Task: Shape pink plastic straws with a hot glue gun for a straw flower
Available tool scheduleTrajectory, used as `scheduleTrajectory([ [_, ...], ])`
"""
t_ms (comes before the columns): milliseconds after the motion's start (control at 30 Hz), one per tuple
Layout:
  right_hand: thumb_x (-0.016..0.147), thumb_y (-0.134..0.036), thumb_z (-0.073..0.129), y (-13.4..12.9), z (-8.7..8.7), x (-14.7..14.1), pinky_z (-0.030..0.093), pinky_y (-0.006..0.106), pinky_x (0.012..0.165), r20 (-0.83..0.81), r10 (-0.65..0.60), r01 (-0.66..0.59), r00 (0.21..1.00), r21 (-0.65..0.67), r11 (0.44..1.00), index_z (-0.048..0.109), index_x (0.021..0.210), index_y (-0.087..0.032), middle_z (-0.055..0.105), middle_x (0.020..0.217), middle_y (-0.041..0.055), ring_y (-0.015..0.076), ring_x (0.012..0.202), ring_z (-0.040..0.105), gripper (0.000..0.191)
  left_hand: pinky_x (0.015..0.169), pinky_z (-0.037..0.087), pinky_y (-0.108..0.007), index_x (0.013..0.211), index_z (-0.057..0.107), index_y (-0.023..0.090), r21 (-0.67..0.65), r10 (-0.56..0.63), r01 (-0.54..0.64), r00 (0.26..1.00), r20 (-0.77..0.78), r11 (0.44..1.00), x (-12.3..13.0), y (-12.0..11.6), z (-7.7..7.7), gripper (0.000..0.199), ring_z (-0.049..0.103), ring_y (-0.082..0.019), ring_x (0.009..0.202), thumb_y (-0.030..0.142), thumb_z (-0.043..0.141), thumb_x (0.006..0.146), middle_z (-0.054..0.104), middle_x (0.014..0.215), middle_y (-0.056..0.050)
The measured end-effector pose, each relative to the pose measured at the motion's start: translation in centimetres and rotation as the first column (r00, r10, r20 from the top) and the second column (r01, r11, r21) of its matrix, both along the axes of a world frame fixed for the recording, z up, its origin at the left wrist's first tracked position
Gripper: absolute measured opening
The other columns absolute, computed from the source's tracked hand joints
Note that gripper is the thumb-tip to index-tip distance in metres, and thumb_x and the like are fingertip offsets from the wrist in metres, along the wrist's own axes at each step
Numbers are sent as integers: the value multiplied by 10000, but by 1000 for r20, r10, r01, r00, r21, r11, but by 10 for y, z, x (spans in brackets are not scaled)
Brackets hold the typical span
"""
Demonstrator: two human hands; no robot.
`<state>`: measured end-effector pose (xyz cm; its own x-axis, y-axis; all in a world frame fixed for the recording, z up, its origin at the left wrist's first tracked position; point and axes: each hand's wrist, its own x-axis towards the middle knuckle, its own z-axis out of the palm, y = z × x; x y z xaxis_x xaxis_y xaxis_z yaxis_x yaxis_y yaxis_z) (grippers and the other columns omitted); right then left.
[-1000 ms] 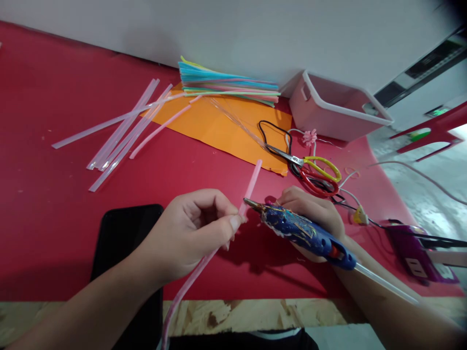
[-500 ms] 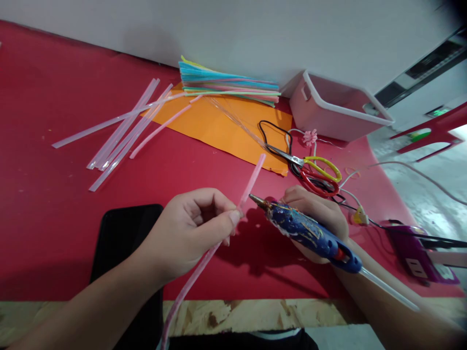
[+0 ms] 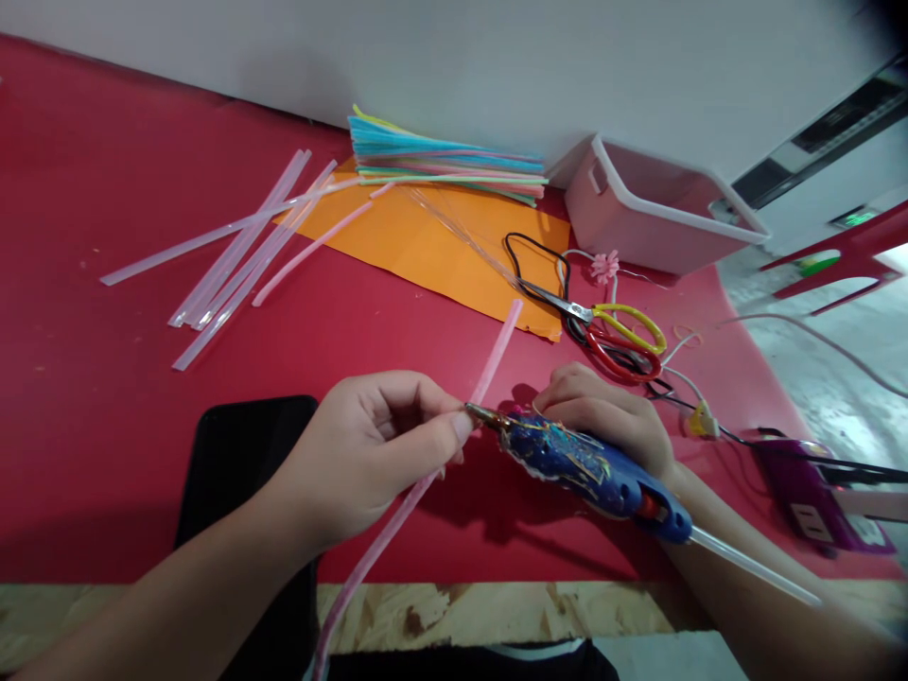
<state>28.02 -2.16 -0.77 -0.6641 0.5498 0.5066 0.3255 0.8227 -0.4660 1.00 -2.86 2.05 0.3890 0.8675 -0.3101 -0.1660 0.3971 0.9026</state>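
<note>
My left hand (image 3: pixel 387 454) pinches a pink pipe cleaner (image 3: pixel 497 350) between thumb and fingertips. One short end sticks up past the fingers, and the long part hangs down over the table's front edge. My right hand (image 3: pixel 610 411) is closed around a blue hot glue gun (image 3: pixel 582 463), which is streaked with dried glue. Its metal nozzle points left and meets the pipe cleaner right by my left thumb tip; whether glue is coming out I cannot tell. A clear glue stick (image 3: pixel 756 566) juts from the gun's back end.
A black phone (image 3: pixel 245 445) lies under my left forearm. Clear glue sticks (image 3: pixel 227 255) and an orange sheet (image 3: pixel 426 246) lie beyond, with bundled pipe cleaners (image 3: pixel 446 161) behind. Scissors (image 3: pixel 628 331), cords, a pink bin (image 3: pixel 638 218) and a purple power strip (image 3: pixel 815 492) stand to the right.
The glue gun has moved left and slightly down, so its nozzle has come from beside the pipe cleaner to my left thumb tip. My left hand has barely shifted.
</note>
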Motion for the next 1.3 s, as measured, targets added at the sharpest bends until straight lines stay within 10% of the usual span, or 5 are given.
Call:
scheduleTrajectory([
  [1300,1033,-345,579,-3,4,-1,527,373,765,14,-50,49,999,9,999,663,1027,-210,717,872,81,195,774,690,159,510,407,-154,590,641,177,72,-1,3,1000,-27,997,0,-1,1,177,492,-53,501,111,725,731,605,519,67],
])
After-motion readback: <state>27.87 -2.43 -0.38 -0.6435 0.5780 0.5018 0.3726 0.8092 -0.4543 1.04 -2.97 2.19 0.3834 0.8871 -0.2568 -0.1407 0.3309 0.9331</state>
